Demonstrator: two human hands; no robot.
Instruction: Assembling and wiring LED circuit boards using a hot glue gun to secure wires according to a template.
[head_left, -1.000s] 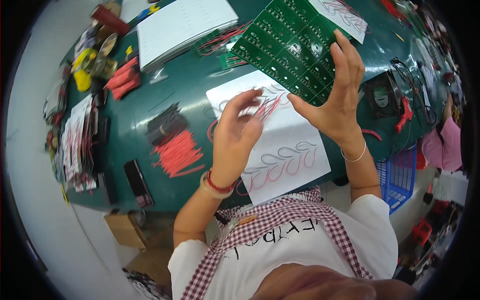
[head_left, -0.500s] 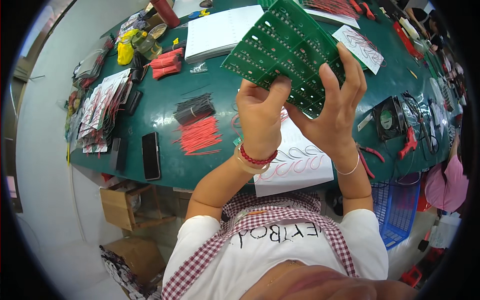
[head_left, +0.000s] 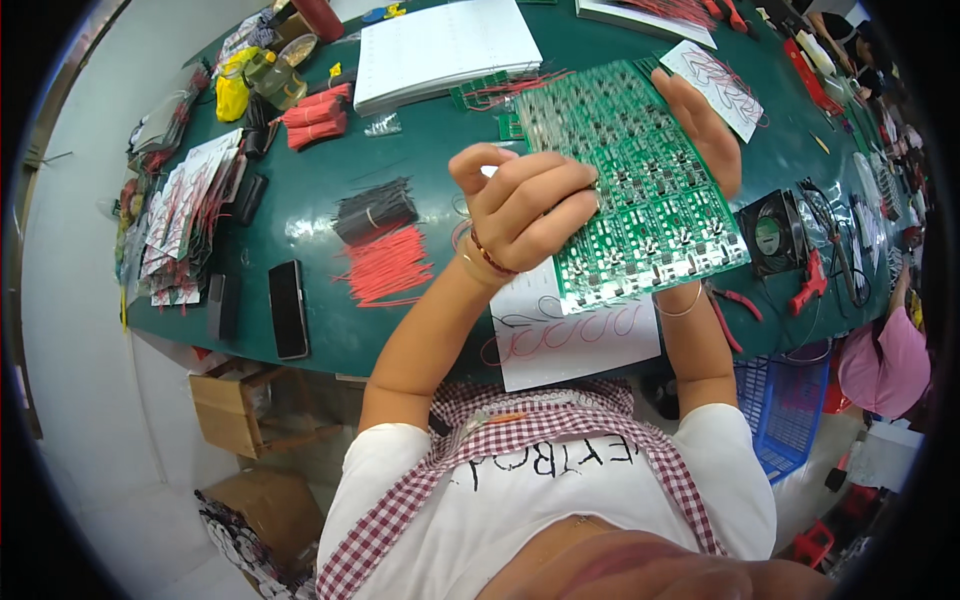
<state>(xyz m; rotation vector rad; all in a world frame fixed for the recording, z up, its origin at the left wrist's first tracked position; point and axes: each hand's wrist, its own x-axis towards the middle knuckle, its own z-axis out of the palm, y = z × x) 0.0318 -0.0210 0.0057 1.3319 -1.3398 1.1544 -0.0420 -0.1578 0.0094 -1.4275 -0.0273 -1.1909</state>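
A green circuit board panel (head_left: 650, 190), divided into several small boards, is held tilted above the table with its component side up. My left hand (head_left: 530, 205) has its fingers bent over the panel's left edge, tips on its face; the thumb is hidden. On the right edge, my right hand (head_left: 705, 130) supports the panel from behind, fingers long and close together, its palm and thumb covered. Beneath lies a white paper sheet (head_left: 580, 345) carrying red and black wires in loops. Left of it are bundles of red wires (head_left: 385, 265) and black wires (head_left: 375, 210).
A thick paper stack (head_left: 440, 50) lies at the back, with small boards and red wires (head_left: 500, 92) beside it. A phone (head_left: 288, 310) and wired sheets (head_left: 190, 215) are on the left. To the right are a black fan (head_left: 770, 235), red-handled pliers (head_left: 735, 310) and a blue basket (head_left: 785, 410).
The panel has turned over from its solder side to its component side and come lower and nearer. My left hand has rotated, its back now up; my right hand has moved behind the panel.
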